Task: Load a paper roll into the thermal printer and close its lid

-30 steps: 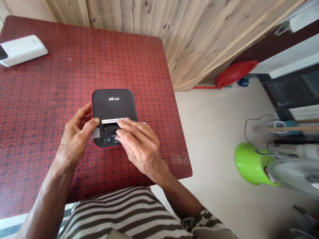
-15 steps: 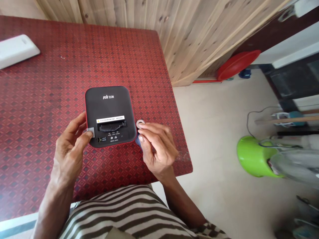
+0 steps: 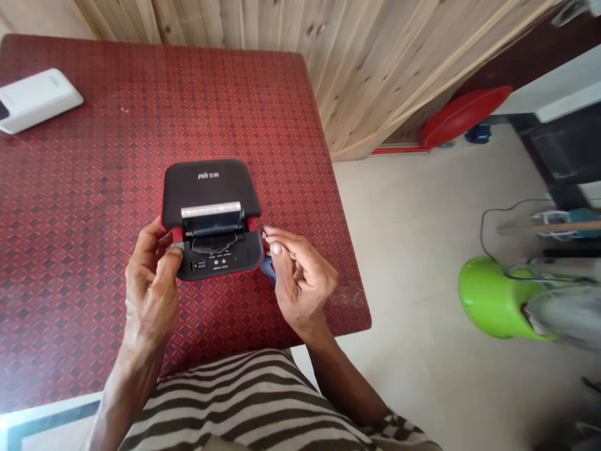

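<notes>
A small black receipt printer with red sides sits on the table, its lid tilted up at the front. Under the lid edge, a dark roller and torn black film show in the slot. My left hand grips the printer's left side, the thumb pressing at a grey tab. Beside the printer's right edge, my right hand is closed in a pinch on a small pale ring, mostly hidden by the fingertips. A dark blue thing, partly covered, lies between that hand and the printer.
The red patterned table carries a white device like a power bank at the far left. Wooden panelling stands behind it. On the floor to the right are a green bucket and a red basin.
The printer's lid has gone from lying flat to tilted up, baring the roller inside. The ring has turned in my right fingers and shows less. The view has shifted slightly.
</notes>
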The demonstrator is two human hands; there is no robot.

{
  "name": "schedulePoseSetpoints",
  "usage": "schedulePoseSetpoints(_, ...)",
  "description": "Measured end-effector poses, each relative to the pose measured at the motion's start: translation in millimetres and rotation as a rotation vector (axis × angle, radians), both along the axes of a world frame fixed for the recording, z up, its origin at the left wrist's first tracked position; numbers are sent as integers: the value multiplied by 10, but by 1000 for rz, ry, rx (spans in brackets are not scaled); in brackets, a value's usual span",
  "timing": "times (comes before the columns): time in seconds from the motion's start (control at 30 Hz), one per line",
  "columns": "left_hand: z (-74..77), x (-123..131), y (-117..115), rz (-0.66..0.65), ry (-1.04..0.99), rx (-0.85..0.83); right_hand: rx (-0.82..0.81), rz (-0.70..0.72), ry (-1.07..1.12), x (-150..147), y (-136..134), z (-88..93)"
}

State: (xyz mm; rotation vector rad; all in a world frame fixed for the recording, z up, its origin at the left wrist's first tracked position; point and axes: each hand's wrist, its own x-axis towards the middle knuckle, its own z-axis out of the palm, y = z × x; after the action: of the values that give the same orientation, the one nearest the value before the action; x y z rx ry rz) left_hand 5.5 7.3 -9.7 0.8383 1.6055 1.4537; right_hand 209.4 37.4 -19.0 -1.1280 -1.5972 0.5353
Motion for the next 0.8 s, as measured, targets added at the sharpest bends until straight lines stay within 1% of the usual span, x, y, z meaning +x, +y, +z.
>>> schedulePoseSetpoints(0.07, -20, 4, -1, 5, 0, 8, -69, -12, 76, -10, -13, -13)
schedulePoseSetpoints(0.13, -65, -10, -9, -1, 16, 17, -80, -25, 76, 11, 8, 18)
schedulePoseSetpoints(0.23, -163, -62, -31, -9, 64, 43, 57, -14, -86, 51, 137, 174)
schedulePoseSetpoints(0.3, -215, -99, -45, -26, 111, 72, 163, 77, -234, 20, 292, 320)
schedulePoseSetpoints(0.37, -230, -117, -55, -55, 154, 84, 192, 244, -436, -96, 483, 456)
schedulePoseSetpoints(0.43, -206, -105, -64, -71, 193, 77, 125, 414, -704, -294, 675, 557)
schedulePoseSetpoints(0.47, -184, -89, -70, -72, 216, 75, 80, 470, -826, -409, 760, 594)
schedulePoseSetpoints(0.57, -130, -32, -89, -82, 301, 78, -39, 548, -1062, -726, 933, 670)
schedulePoseSetpoints(0.67, -132, -7, -107, -107, 356, 70, -97, 567, -1154, -888, 1001, 702)
schedulePoseSetpoints(0.8, -189, -36, -120, -126, 359, 88, -75, 583, -1202, -891, 1035, 687)
